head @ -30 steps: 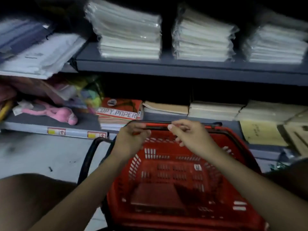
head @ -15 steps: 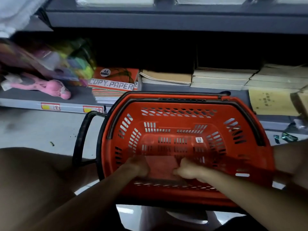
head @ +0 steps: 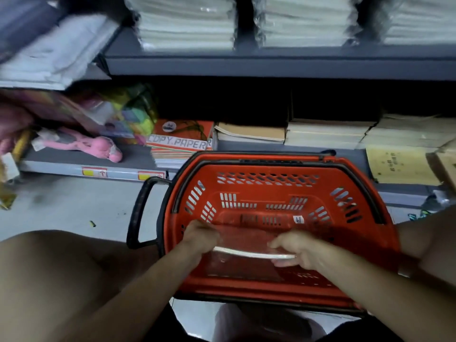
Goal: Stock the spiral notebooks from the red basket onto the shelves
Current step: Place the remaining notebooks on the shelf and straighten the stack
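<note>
The red basket [head: 271,174] stands on the floor in front of the grey shelves [head: 246,65]. Inside it, my left hand [head: 199,236] and my right hand [head: 294,250] grip the two ends of a red notebook [head: 246,239] wrapped in clear plastic, its pale near edge raised off the basket floor. More red covers lie blurred beneath it. On the lower shelf, stacks of tan notebooks [head: 328,133] lie flat behind the basket.
A copy paper pack [head: 180,141] and a pink toy [head: 103,146] lie on the lower shelf at left. White wrapped stacks [head: 187,23] fill the upper shelf. My knees frame the basket; its black handle [head: 140,211] sticks out left.
My hands dropped from the basket's far rim into the basket and took hold of a notebook, now lifted slightly. The view tilted down, then up again.
</note>
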A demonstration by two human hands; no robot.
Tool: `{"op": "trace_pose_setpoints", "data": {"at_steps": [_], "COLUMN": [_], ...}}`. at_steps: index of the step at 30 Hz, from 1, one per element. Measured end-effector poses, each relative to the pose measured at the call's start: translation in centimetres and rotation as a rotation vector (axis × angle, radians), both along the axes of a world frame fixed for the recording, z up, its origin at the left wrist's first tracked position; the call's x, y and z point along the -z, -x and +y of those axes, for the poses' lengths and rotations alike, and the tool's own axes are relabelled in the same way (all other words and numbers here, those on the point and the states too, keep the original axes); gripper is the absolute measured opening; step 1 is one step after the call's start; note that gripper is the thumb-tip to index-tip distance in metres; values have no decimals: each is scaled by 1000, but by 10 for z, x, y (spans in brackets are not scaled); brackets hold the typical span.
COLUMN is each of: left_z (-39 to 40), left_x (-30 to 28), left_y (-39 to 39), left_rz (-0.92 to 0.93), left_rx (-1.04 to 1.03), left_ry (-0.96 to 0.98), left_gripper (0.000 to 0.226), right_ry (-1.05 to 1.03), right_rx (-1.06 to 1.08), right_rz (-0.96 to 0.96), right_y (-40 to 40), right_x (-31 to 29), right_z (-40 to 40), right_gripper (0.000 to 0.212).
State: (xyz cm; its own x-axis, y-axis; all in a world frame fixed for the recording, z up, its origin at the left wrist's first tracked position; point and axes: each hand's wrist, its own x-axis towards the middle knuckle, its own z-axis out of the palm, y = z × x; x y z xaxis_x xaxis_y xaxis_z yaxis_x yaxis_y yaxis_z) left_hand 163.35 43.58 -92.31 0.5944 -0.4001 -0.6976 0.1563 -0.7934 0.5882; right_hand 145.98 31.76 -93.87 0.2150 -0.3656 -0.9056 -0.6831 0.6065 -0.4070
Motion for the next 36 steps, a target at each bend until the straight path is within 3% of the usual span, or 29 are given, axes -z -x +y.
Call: {"op": "trace_pose_setpoints", "data": {"at_steps": [6, 8, 11, 14, 18, 24, 36], "left_z": [18, 27, 44, 59, 68, 68, 33], "left_x": [-70, -92, -124, -160, -193, -211, -213], "left_y": [-5, -3, 3, 11, 13, -5, -40], "left_rz": [232, 279, 360, 457, 445, 301, 179], "left_rx": [-331, -311, -318, -145, -56, -139, -339], "left_ry": [385, 506, 700, 911, 1117, 1274, 1296], "left_gripper": [13, 5, 33, 41, 49, 63, 44], "right_ry": [41, 132, 273, 412, 493, 484, 573], "right_rx": [203, 182, 125, 135, 144, 21, 185], "right_rz": [-294, -356, -484, -656, -866, -1074, -1137], "right_y": [3, 9, 24, 32, 27, 15, -42], "right_x": [-82, -110, -149, -185, -216, -237, -233], "right_z": [-6, -1, 13, 22, 23, 19, -1], "right_gripper": [7, 17, 20, 19, 27, 52, 54]}}
